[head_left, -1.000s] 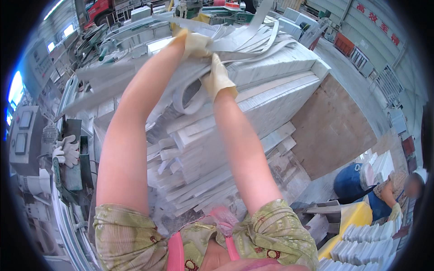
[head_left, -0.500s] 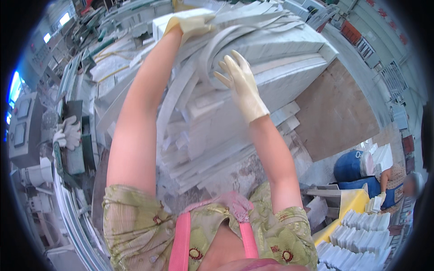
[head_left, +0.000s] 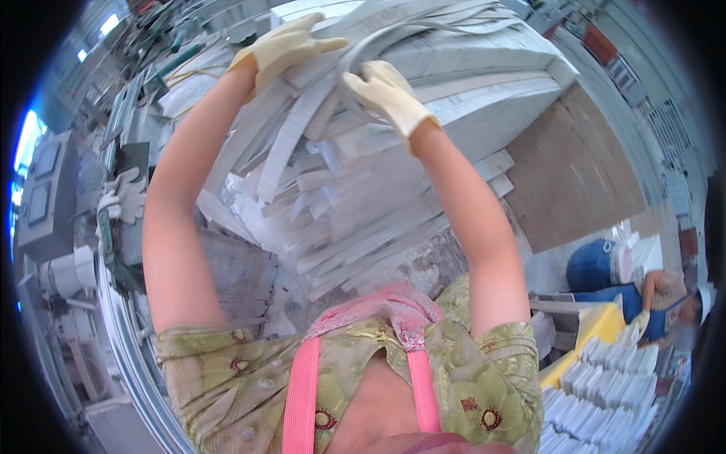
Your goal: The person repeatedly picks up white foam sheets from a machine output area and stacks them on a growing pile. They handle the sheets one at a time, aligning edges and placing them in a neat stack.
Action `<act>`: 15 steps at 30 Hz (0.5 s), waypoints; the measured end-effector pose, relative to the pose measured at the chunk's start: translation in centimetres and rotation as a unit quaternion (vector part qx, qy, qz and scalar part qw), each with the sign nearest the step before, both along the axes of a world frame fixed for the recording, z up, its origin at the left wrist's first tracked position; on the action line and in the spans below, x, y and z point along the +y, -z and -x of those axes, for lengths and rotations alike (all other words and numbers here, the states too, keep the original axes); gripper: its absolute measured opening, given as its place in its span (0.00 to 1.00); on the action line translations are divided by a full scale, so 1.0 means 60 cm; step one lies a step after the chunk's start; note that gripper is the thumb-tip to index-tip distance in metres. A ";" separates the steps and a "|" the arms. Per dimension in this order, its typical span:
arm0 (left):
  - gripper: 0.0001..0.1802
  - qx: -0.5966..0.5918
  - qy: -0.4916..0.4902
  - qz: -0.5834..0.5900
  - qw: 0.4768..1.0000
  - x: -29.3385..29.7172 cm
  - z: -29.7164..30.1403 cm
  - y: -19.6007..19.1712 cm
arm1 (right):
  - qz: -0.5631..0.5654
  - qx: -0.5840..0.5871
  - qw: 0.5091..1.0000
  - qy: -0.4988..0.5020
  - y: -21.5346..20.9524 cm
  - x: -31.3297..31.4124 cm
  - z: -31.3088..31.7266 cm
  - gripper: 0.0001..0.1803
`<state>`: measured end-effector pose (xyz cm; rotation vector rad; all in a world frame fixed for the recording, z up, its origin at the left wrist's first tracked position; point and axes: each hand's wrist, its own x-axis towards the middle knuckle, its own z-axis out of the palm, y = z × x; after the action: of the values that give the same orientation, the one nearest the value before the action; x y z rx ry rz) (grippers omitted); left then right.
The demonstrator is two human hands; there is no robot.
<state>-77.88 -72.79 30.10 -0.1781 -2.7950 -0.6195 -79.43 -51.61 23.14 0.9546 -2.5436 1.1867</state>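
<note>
My left hand [head_left: 289,48], in a cream rubber glove, stretches over the left end of a stack of white-grey stone slabs [head_left: 484,57]. Its fingers are spread and hold nothing. A long, bendy grey strip [head_left: 393,27] curves across the top of the slabs and loops down between my hands. My right hand [head_left: 386,92], gloved alike, is closed at this loop with its fingers curled round the strip; the fingertips are partly hidden. Below the left hand, a flat pale strip [head_left: 291,140] hangs in an arc over the stack's side.
Broken slab offcuts [head_left: 310,181] lean below. A brown board [head_left: 567,174] lies right of the stack. Farther right are a blue barrel [head_left: 590,265], rows of white pieces [head_left: 605,401] and a co-worker [head_left: 669,303]. Grey gloves [head_left: 125,197] rest on machinery at left.
My right hand has moved up and left and closed on the grey strip; before, its fingers were outspread. My left hand has shifted left, off the strip's bend. The view has tilted slightly.
</note>
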 end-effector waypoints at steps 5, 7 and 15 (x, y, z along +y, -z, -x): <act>0.52 0.012 -0.020 0.065 0.998 -0.021 -0.012 0.015 | 0.013 -0.070 0.995 0.063 -0.035 -0.028 -0.002 0.25; 0.51 0.014 -0.006 0.053 0.998 -0.028 -0.021 0.018 | 0.065 -0.165 0.982 0.057 -0.059 -0.037 -0.008 0.22; 0.45 -0.020 -0.031 0.042 0.998 -0.050 -0.010 -0.007 | 0.411 -0.337 0.847 0.002 -0.084 -0.085 -0.078 0.26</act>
<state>-77.25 -75.76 30.51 -0.0958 -2.8551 -0.4958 -74.77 -56.73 28.18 0.3290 -1.9550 2.6427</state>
